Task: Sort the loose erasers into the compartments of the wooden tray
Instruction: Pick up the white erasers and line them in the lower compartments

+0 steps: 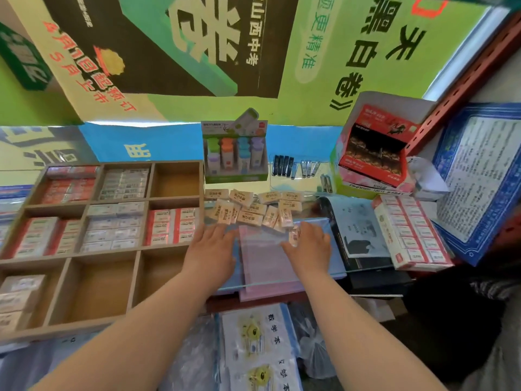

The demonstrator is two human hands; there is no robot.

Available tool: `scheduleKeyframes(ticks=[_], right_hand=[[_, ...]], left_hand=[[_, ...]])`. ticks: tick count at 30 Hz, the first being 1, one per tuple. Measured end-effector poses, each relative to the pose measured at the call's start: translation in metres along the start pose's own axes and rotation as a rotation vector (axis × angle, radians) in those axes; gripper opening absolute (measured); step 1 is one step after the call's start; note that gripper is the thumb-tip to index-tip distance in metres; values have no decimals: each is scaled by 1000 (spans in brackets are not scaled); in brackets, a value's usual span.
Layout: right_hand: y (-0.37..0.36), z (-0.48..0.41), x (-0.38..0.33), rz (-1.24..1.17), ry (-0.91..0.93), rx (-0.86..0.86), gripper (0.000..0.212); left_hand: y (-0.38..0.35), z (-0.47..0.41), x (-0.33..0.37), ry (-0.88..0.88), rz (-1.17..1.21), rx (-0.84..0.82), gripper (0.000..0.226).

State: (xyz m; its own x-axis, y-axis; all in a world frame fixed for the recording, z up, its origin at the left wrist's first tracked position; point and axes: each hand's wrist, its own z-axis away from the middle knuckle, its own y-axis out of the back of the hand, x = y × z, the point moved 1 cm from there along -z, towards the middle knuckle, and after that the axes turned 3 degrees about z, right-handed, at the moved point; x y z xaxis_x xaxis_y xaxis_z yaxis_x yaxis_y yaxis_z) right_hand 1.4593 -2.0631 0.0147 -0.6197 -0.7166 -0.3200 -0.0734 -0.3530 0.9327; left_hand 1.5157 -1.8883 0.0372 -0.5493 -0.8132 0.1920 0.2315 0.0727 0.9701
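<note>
A pile of several loose cream erasers in clear wrap lies on the glass counter, just right of the wooden tray. The tray's upper and middle compartments hold stacked red-and-white and pale erasers; the top right and two lower compartments are bare wood. My left hand lies flat with straight fingers, its tips at the pile's near left edge. My right hand is at the pile's near right edge and pinches one cream eraser between thumb and fingers.
Behind the pile stands a green display box of coloured correction tapes, with nail clippers beside it. A red open carton and a long box of erasers sit at the right. Pink and blue sheets lie under the glass.
</note>
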Motion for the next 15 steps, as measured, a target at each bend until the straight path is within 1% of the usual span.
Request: scheduleKeyframes(ticks=[2, 5, 7, 9, 13, 15], right_hand=[[-3, 1, 2, -14, 20, 20, 58], [-1, 0, 7, -93, 15, -11, 65], [2, -1, 11, -152, 19, -34, 70], [4, 1, 16, -219, 13, -33, 71], [8, 9, 20, -317, 17, -22, 70], [11, 13, 18, -346, 28, -17, 69]], left_hand=[[1, -5, -8, 26, -55, 2, 60], [0, -14, -9, 36, -129, -8, 65], [0, -20, -6, 55, -130, 2, 64], [1, -25, -7, 58, -102, 47, 61], [2, -29, -10, 36, 21, 147, 44], [0, -28, -10, 61, 151, 163, 46]])
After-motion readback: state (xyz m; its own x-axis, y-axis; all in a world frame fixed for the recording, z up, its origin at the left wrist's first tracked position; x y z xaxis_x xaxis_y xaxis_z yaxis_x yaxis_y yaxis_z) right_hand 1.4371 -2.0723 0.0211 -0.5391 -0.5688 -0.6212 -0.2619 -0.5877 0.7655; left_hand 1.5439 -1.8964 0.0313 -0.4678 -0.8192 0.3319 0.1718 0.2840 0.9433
